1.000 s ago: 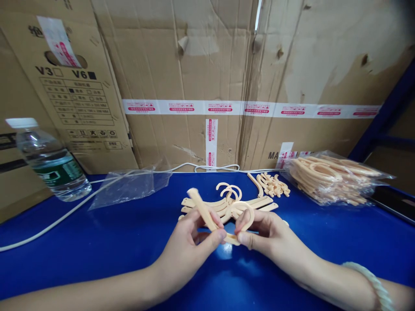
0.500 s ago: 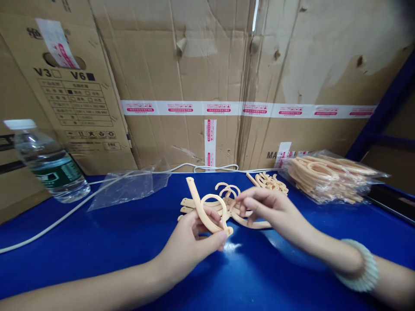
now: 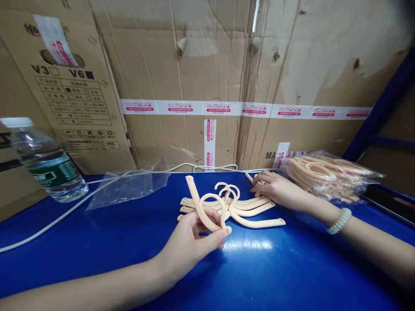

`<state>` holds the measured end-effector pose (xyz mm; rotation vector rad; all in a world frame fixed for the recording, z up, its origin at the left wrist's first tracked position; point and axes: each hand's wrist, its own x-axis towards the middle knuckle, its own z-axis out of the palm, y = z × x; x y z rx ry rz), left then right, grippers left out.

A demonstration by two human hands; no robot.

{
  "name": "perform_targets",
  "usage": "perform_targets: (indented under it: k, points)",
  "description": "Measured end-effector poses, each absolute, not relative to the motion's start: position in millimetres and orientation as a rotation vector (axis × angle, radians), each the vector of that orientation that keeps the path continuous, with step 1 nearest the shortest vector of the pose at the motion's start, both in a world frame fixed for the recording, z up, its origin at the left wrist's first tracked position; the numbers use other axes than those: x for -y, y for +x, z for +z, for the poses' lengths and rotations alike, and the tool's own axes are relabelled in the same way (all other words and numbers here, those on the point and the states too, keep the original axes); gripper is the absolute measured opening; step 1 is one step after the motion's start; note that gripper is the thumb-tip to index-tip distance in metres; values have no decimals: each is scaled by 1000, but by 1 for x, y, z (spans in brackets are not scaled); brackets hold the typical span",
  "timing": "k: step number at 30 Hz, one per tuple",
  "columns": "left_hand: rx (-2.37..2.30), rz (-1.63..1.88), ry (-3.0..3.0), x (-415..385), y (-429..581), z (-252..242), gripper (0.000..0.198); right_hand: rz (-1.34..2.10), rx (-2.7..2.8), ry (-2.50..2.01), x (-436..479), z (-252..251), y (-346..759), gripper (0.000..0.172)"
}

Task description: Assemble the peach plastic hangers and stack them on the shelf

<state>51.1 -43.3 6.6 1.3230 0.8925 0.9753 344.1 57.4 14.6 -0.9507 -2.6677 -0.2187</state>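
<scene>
My left hand [image 3: 197, 239], closed, holds up a beige plastic hanger piece [image 3: 197, 201] made of a curved arm with a round hook [image 3: 212, 198] joined at its lower end. Behind it, several folding clothes hangers [image 3: 256, 213] of the same beige plastic lie overlapped on the blue table, arms spread and hooks upward. At the back right my right hand [image 3: 275, 186] reaches into a pile of small beige parts [image 3: 249, 177]. Its fingers are curled down among them and cover most of the pile; what they grip is hidden.
A clear bag of beige hanger parts [image 3: 327, 175] lies at the right, beside a dark flat object [image 3: 389, 203]. On the left stand a water bottle [image 3: 48, 166] and an empty plastic bag [image 3: 129, 188]. A white cable [image 3: 65, 218] crosses the blue table [image 3: 259, 276]; cardboard [image 3: 181, 77] forms the back wall.
My right hand has moved away from the held piece, back and to the right, onto the pile of small parts. The left hand keeps its hold, almost still.
</scene>
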Motion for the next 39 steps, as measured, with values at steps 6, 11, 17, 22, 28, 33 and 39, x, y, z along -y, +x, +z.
perform_targets:
  k: [6, 11, 17, 22, 28, 33, 39]
  points:
    - [-906, 957, 1343, 43, 50, 6, 22, -126, 2554, -941, -56, 11, 340, 26]
    - [-900, 961, 1339, 43, 50, 7, 23, -46, 2210, -962, -42, 21, 329, 17]
    - [-891, 976, 1326, 41, 50, 4, 21, 685, 1567, -852, -6, 35, 291, 20]
    - [-879, 1002, 1307, 41, 50, 4, 21, 1204, 1326, -771, 21, 36, 263, 23]
    - [-873, 983, 1328, 41, 50, 4, 15, 1518, 1180, -773, 34, 17, 250, 21]
    - [-871, 997, 1364, 40, 48, 2, 13, 1553, 1096, -813, 39, 4, 243, 44]
    - [-903, 958, 1386, 40, 48, 1, 9, 1570, 1261, -779, 38, 3, 242, 32]
